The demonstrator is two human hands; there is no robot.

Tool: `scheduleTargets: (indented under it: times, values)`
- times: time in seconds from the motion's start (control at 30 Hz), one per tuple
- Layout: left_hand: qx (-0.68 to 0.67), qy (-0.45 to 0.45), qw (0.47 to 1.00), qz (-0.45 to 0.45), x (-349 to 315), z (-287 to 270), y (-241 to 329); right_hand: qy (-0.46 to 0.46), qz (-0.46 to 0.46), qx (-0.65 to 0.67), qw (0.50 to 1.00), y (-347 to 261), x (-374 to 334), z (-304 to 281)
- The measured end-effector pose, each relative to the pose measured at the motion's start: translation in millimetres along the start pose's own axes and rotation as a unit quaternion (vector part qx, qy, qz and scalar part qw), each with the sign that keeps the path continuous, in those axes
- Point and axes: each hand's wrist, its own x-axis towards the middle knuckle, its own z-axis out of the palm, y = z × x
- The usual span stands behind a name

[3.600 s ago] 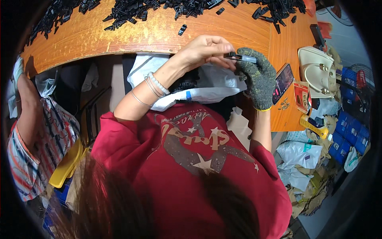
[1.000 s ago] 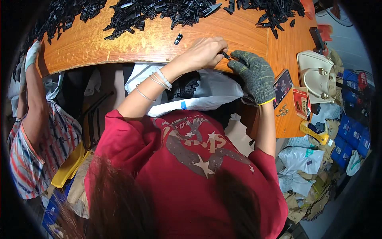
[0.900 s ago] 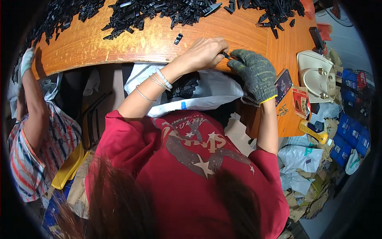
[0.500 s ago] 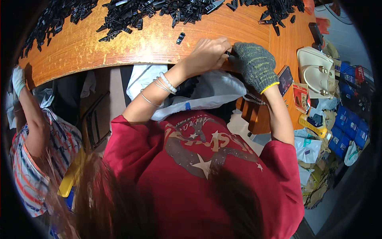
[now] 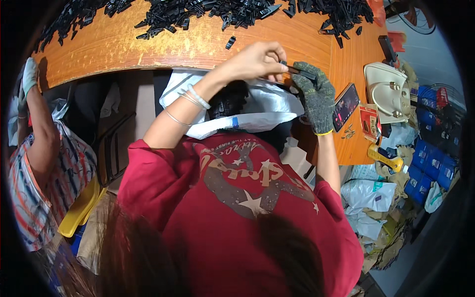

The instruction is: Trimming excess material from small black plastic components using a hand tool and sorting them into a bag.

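My bare left hand (image 5: 262, 60), with bracelets at the wrist, is pinched at one end of a slim black plastic piece (image 5: 306, 74). The other end of that piece lies in the fingers of my right hand (image 5: 317, 99), which wears a dark grey knitted glove with a yellow cuff. Both hands are over the table's near edge. Beneath them, a white sack (image 5: 267, 120) gapes in front of me, with black parts (image 5: 228, 105) inside. A single small black part (image 5: 230, 42) lies on the table left of my hands.
Heaps of black plastic parts (image 5: 208, 12) cover the far side of the wooden table (image 5: 114, 54). At right are a phone (image 5: 346, 106), a red box (image 5: 368, 119), a cream handbag (image 5: 388, 91) and a yellow tape dispenser (image 5: 386, 157). Another person's gloved hand (image 5: 30, 74) touches the table's left end.
My hands have drawn slightly apart and the black piece between them now shows. The right glove has turned and its fingers have opened out somewhat. More of the sack's mouth and the phone is visible.
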Motion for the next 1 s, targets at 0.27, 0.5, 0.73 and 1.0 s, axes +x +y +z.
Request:
scheduleTargets:
  times: [0.27, 0.5, 0.73, 1.0]
  values:
    - [-0.141, 0.082, 0.986, -0.034, -4.0, 16.7, 6.4, 0.003, 0.051, 0.09, 0.995, -18.9, -14.5, 7.5]
    - [0.054, 0.115, 0.991, -0.039, -2.4, 21.0, 18.0, 0.006, 0.028, 0.083, 0.996, -11.1, -14.6, 9.0]
    - [0.377, 0.153, 0.911, 0.07, 41.6, -9.0, 6.4, -0.173, 0.082, 0.039, 0.981, -20.0, -24.7, 3.8]
    - [0.672, 0.272, 0.669, 0.164, 140.7, -22.6, -3.5, -0.087, 0.092, -0.018, 0.992, -16.7, -30.0, -3.5]
